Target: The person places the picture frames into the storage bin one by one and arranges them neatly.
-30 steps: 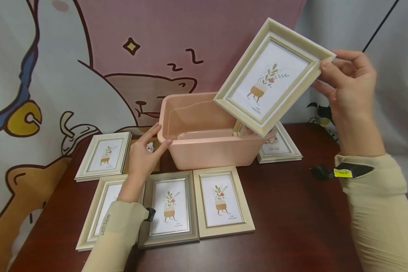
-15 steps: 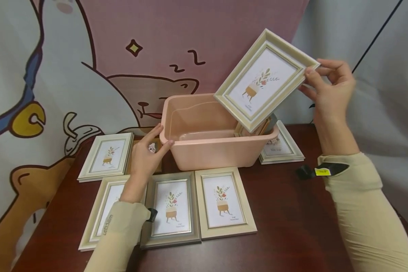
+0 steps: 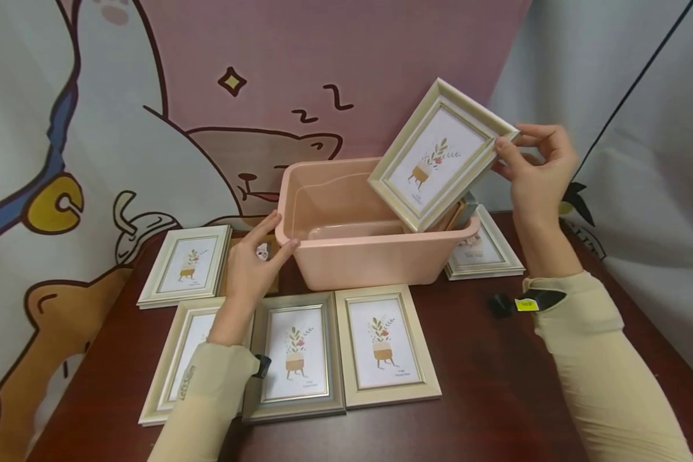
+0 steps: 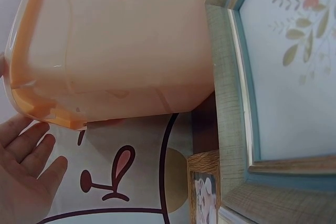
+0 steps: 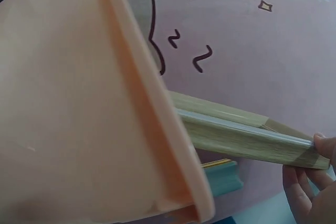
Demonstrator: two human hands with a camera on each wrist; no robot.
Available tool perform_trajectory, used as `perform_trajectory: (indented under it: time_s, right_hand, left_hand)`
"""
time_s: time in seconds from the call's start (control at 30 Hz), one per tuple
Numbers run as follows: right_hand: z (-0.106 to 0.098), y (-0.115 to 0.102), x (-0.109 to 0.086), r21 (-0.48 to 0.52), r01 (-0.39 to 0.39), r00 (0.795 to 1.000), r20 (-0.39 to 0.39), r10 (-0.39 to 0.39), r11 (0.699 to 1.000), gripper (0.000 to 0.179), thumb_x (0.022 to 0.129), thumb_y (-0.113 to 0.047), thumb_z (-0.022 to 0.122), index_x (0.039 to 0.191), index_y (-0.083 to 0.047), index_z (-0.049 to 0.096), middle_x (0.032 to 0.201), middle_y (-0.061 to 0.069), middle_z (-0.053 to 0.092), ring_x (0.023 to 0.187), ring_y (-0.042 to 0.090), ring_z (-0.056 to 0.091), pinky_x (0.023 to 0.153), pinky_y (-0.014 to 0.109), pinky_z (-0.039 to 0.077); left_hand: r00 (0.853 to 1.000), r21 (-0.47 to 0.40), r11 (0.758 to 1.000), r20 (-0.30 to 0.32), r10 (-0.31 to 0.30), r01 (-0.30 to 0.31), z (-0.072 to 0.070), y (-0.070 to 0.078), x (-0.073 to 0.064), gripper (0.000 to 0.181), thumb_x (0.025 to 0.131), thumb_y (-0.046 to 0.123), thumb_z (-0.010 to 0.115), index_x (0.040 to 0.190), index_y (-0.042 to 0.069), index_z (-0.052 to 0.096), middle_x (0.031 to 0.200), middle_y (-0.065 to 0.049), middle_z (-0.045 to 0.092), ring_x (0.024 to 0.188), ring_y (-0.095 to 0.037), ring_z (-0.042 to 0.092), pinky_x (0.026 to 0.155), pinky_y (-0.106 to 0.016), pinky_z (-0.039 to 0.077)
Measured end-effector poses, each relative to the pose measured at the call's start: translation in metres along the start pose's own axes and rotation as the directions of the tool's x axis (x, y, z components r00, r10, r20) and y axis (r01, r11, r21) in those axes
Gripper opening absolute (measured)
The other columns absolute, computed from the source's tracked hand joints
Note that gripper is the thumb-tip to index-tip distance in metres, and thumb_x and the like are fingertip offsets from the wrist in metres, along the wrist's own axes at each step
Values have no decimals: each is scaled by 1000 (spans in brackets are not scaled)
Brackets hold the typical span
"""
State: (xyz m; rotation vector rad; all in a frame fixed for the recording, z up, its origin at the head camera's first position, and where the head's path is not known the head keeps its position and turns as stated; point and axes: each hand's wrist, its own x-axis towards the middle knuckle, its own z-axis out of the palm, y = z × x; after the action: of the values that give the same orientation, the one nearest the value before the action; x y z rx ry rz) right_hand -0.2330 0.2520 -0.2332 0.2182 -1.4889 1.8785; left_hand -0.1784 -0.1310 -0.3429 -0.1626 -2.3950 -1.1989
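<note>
Frame (image 3: pixel 436 160) in right hand (image 3: pixel 539 172), one bin (image 3: pixel 375 264), three frames (image 3: pixel 297 350) showing in front

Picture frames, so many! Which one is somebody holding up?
The cream frame slanting at the right end of the pink bin: the right hand pinches its corner. The three frames in front of the bin lie flat, with no hand holding them.

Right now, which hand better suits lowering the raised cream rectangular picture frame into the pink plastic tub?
Right hand, likely: it pinches the frame by one corner, at the right end of the tub. The left hand touches the other end.
</note>
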Motion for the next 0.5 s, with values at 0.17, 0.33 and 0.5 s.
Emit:
perform_trajectory:
  time_s: [0.17, 0.33, 0.5]
  right_hand:
    - [0, 10, -9, -42, 52, 999, 18, -51, 998, 24, 79, 4, 79, 100, -1, 69, 87, 7, 62, 61, 12, 69, 63, 21, 60]
    - [1, 18, -18, -150, 93, 995, 38, -88, 984, 21, 81, 2, 78, 99, -4, 70, 88, 2, 63, 61, 7, 66, 63, 17, 59]
    - [3, 26, -31, -360, 158, 987, 83, -137, 919, 22, 82, -3, 79, 103, -1, 70, 96, -12, 64, 73, 1, 65, 63, 10, 54]
  left_hand:
    - [1000, 8, 1000, 4, -4, 4, 0, 1, 0, 61, 88, 42, 74, 142, 18, 57, 148, 3, 54, 137, -25, 53, 113, -50, 43]
    - [1000, 9, 1000, 8, -12, 11, 1, 0, 1, 62, 88, 43, 74, 142, 19, 57, 149, 4, 54, 137, -25, 52, 113, -50, 43]
    - [1000, 8, 1000, 4, -20, 20, 1, -1, 0, 61, 88, 42, 74, 142, 20, 57, 149, 4, 54, 137, -25, 52, 113, -50, 43]
